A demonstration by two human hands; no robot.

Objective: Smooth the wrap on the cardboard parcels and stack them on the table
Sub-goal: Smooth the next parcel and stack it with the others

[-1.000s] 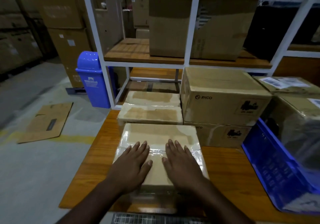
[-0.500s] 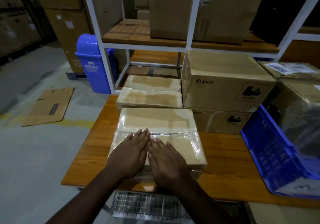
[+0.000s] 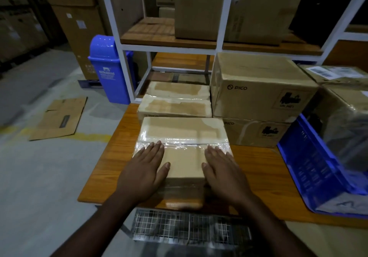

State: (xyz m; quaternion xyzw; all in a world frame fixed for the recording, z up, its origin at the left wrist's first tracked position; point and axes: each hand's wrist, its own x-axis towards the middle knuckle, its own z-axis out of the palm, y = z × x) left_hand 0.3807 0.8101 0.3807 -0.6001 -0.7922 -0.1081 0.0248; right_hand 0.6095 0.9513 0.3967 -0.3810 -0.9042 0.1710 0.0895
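Note:
A flat cardboard parcel (image 3: 183,131) wrapped in clear film lies on the wooden table (image 3: 262,169) in front of me. My left hand (image 3: 144,169) presses flat on its near left part, fingers straight. My right hand (image 3: 223,169) presses flat on its near right part, fingers straight too. A glossy seam of film runs across the parcel just beyond my fingertips. Behind it lie two more wrapped parcels, one (image 3: 175,106) close behind and another (image 3: 179,89) farther back.
Two stacked PICO cartons (image 3: 258,89) stand to the right of the parcels. A blue crate (image 3: 318,173) with wrapped boxes sits at the right. A white shelf frame (image 3: 221,45) rises behind. A wire rack (image 3: 189,227) is below the table edge. A blue bin (image 3: 107,71) stands on the floor at left.
My hands have slid apart from the parcel's middle toward its left and right sides. The camera has tilted down and closer.

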